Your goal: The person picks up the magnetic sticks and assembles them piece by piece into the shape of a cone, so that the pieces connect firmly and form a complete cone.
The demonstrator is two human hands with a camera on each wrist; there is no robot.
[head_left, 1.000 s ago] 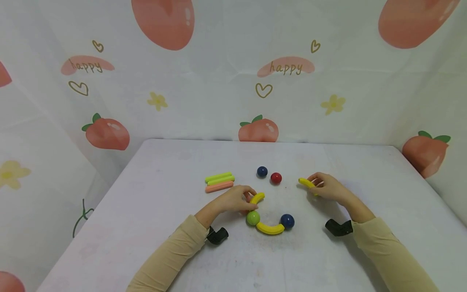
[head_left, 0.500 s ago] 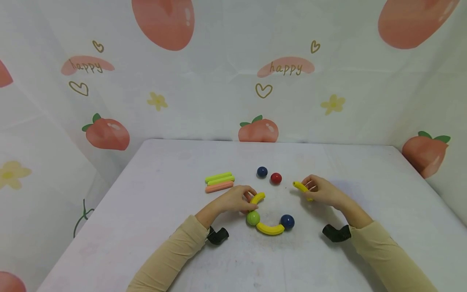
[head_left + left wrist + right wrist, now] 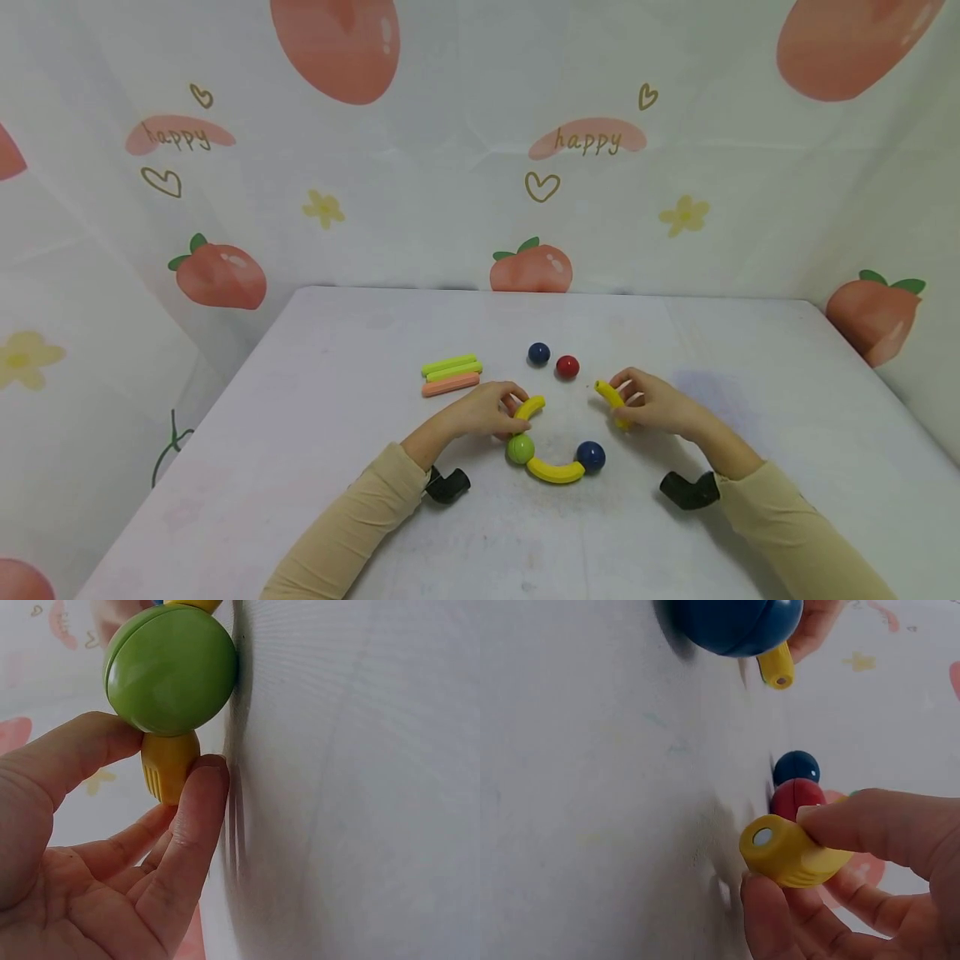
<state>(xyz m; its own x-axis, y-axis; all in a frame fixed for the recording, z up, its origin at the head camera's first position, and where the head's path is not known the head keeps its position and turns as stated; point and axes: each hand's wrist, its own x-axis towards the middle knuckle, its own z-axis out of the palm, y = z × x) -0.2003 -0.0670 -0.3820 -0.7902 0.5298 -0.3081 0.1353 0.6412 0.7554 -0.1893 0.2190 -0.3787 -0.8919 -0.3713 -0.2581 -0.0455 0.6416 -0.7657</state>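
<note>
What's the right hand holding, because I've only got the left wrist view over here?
Observer: The right hand pinches a yellow curved piece, seen best in the right wrist view.
Operator: Is there anything red out there?
Observer: Yes, the head view shows a red ball close to a dark blue ball.
Operator: And what lies just behind the left hand?
Observer: Three sticks side by side, two yellow-green and one orange, again in the head view.
</note>
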